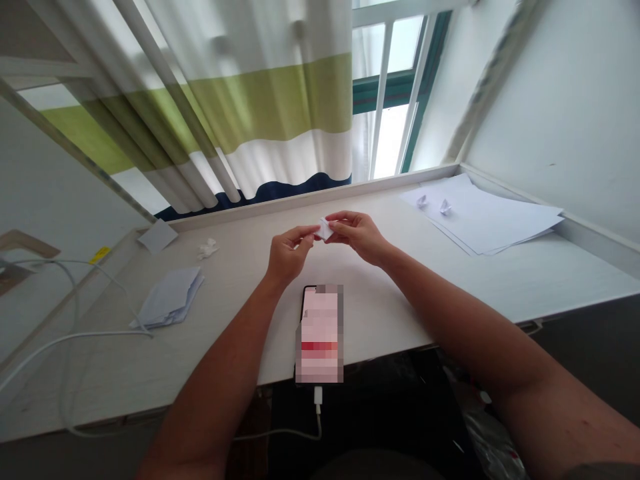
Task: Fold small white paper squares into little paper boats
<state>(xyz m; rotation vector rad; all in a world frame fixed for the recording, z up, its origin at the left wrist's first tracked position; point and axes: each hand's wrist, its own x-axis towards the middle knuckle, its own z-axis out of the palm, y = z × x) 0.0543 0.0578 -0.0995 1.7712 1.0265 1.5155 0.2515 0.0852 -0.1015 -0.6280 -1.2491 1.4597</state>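
Observation:
A small folded piece of white paper (pixel 325 229) is held between my two hands above the desk. My left hand (pixel 290 252) pinches its left side between thumb and fingers. On its right side, my right hand (pixel 359 235) grips it with thumb and fingertips. The fingers partly cover the paper, so its full shape is hidden. Below the hands lies a phone (pixel 320 337) with a blurred screen, at the desk's front edge. A white charging plug (pixel 319 396) is at its lower end.
Large white sheets (pixel 493 217) lie at the back right, bearing two small folded paper pieces (pixel 445 207). At left are a stack of paper (pixel 170 297), a square sheet (pixel 158 235), crumpled paper (pixel 207 249) and a white cable (pixel 75 341). A curtain (pixel 260 100) hangs behind the desk.

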